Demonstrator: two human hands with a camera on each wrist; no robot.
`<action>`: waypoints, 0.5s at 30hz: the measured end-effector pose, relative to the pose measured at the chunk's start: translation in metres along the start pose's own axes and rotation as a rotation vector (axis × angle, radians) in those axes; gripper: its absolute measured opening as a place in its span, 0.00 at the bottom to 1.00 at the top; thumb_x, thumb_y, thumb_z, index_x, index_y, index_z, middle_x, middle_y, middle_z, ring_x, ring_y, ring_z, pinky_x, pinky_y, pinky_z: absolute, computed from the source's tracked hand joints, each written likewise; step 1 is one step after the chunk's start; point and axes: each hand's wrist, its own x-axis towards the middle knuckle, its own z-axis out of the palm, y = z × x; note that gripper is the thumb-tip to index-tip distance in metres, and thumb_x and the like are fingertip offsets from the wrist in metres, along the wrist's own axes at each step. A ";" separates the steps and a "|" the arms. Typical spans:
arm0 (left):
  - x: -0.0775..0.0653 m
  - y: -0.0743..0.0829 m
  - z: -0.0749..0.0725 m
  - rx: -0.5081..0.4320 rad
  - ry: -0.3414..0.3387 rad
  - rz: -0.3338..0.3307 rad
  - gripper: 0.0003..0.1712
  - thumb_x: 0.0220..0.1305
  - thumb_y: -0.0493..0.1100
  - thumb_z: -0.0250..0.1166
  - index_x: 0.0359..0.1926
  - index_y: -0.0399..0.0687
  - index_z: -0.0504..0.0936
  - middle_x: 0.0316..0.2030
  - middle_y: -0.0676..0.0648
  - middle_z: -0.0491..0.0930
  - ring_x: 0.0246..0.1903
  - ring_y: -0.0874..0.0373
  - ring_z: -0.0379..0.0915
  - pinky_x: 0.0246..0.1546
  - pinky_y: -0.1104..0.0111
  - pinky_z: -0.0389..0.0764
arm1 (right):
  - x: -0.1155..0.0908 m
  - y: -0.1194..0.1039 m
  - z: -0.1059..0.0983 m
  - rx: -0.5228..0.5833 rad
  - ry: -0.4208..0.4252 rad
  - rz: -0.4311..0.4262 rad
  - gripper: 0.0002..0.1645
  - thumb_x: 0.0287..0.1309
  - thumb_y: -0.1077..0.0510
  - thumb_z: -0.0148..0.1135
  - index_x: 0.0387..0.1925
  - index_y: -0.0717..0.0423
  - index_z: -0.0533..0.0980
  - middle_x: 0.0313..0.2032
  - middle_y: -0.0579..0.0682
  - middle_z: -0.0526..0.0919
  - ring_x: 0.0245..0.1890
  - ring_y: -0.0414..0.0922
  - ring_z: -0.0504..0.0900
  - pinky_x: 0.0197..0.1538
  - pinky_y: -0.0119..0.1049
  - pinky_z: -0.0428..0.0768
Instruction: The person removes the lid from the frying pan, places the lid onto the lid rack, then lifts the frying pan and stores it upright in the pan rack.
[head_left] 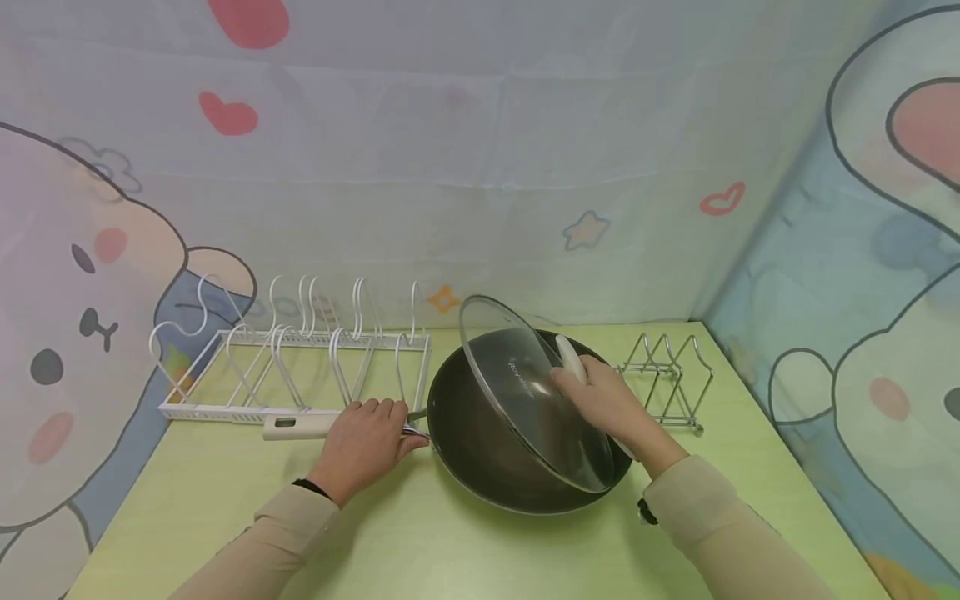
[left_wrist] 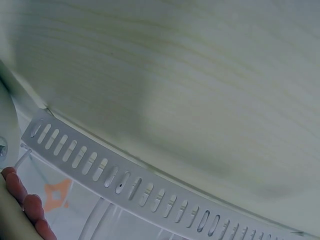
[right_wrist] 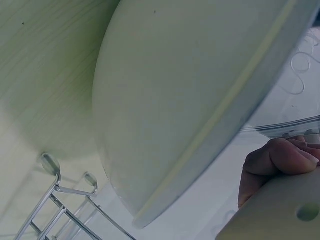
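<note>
A dark wok [head_left: 480, 450] with a pale outer side [right_wrist: 165, 90] sits on the table, its long cream handle [head_left: 300, 427] pointing left. My left hand [head_left: 366, 442] grips that handle near the wok's rim; in the left wrist view only its fingertips [left_wrist: 32, 207] show at the lower left. My right hand [head_left: 603, 400] holds the glass lid [head_left: 517, 387] by its cream knob [head_left: 572, 358]. Tilted steeply, the lid has its left edge raised and its lower edge inside the wok's outline. Curled fingers [right_wrist: 275, 162] of the right hand appear in the right wrist view.
Behind the left hand stands a white wire rack [head_left: 300, 410] with several upright loops and a slotted rail [left_wrist: 125, 175]. To the wok's right is a small chrome rack [head_left: 678, 421]. A printed cloth [head_left: 420, 125] hangs along the back and sides of the table [head_left: 480, 558].
</note>
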 end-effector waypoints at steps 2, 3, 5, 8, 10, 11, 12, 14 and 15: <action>0.000 0.000 0.000 0.001 -0.005 0.000 0.35 0.61 0.71 0.70 0.28 0.46 0.70 0.20 0.51 0.71 0.21 0.50 0.74 0.25 0.60 0.76 | 0.000 0.000 0.000 0.006 -0.004 0.006 0.42 0.75 0.30 0.53 0.71 0.58 0.69 0.55 0.58 0.82 0.47 0.51 0.80 0.44 0.41 0.81; 0.000 0.000 0.000 0.002 -0.009 -0.001 0.35 0.61 0.72 0.70 0.28 0.46 0.70 0.20 0.51 0.71 0.21 0.50 0.74 0.25 0.60 0.76 | 0.000 -0.001 0.000 0.009 -0.005 0.012 0.42 0.75 0.30 0.53 0.72 0.58 0.69 0.55 0.58 0.82 0.47 0.51 0.80 0.44 0.41 0.81; -0.001 0.000 -0.001 0.001 -0.017 -0.002 0.35 0.61 0.72 0.70 0.29 0.46 0.71 0.20 0.51 0.72 0.21 0.50 0.75 0.25 0.60 0.76 | -0.001 -0.001 0.000 0.014 -0.003 0.021 0.42 0.75 0.30 0.53 0.72 0.58 0.69 0.56 0.58 0.82 0.48 0.51 0.81 0.45 0.42 0.81; -0.001 0.000 0.000 0.000 -0.026 -0.007 0.35 0.62 0.72 0.70 0.29 0.46 0.70 0.20 0.51 0.72 0.22 0.50 0.75 0.25 0.60 0.76 | -0.001 -0.001 0.001 0.023 0.000 0.031 0.41 0.75 0.31 0.53 0.71 0.58 0.69 0.55 0.59 0.82 0.48 0.52 0.81 0.45 0.42 0.81; -0.001 0.000 0.000 0.002 -0.026 -0.008 0.35 0.61 0.72 0.70 0.29 0.46 0.70 0.20 0.51 0.72 0.21 0.50 0.75 0.25 0.60 0.76 | 0.000 -0.001 0.001 0.028 0.004 0.039 0.40 0.75 0.31 0.52 0.70 0.57 0.70 0.55 0.59 0.82 0.48 0.52 0.80 0.44 0.42 0.81; -0.001 0.000 0.000 0.001 -0.025 -0.009 0.35 0.61 0.72 0.71 0.29 0.46 0.70 0.20 0.51 0.72 0.21 0.50 0.75 0.25 0.60 0.76 | 0.000 -0.001 0.001 0.032 0.003 0.044 0.40 0.75 0.31 0.52 0.70 0.57 0.70 0.55 0.59 0.82 0.47 0.52 0.80 0.44 0.41 0.81; -0.001 0.000 0.000 0.004 -0.024 -0.007 0.35 0.61 0.72 0.71 0.28 0.46 0.70 0.20 0.51 0.72 0.21 0.50 0.74 0.25 0.61 0.75 | 0.000 -0.001 0.001 0.036 0.004 0.048 0.40 0.75 0.31 0.53 0.70 0.57 0.70 0.54 0.58 0.82 0.47 0.51 0.80 0.43 0.41 0.81; -0.002 0.000 0.001 0.006 -0.022 -0.005 0.35 0.61 0.72 0.70 0.29 0.46 0.70 0.20 0.50 0.71 0.21 0.50 0.74 0.25 0.61 0.75 | 0.000 -0.001 0.001 0.047 0.004 0.057 0.39 0.75 0.30 0.53 0.69 0.56 0.71 0.52 0.58 0.82 0.45 0.51 0.80 0.42 0.40 0.81; -0.002 -0.001 0.001 0.008 -0.024 -0.004 0.35 0.61 0.72 0.70 0.29 0.46 0.70 0.20 0.50 0.71 0.21 0.50 0.74 0.25 0.61 0.75 | 0.000 -0.001 0.000 0.054 0.004 0.058 0.39 0.75 0.31 0.53 0.68 0.57 0.71 0.51 0.57 0.82 0.44 0.50 0.80 0.40 0.39 0.81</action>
